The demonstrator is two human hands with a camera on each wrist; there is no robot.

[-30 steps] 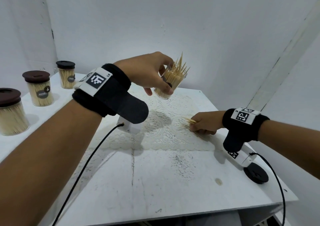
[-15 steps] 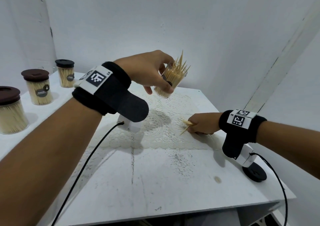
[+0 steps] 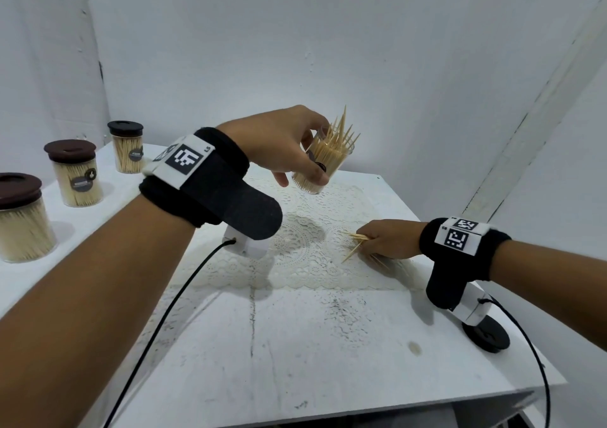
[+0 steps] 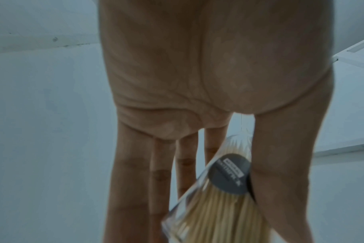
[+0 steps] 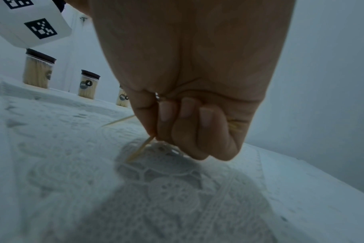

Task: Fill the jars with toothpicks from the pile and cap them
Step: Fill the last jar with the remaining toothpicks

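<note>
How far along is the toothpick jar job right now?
Done: three capped jars stand full on the side shelf. In hand: the left hand holds an open jar bristling with toothpicks, and the right hand gathers the last toothpicks off the lace mat. Left: insert them and fit the black cap.

White painted walls (image 3: 295, 33) close in on the far and left sides, meeting at a corner with a dark crack (image 3: 100, 69). Pale slanted door-frame strip (image 3: 538, 99) on the right. White worn square tabletop (image 3: 295, 345), scuffed, cracked down the middle, small yellowish stain (image 3: 414, 348) near right. White lace doily mat (image 3: 305, 240) across its far half. Flat, even, cool light.
</note>
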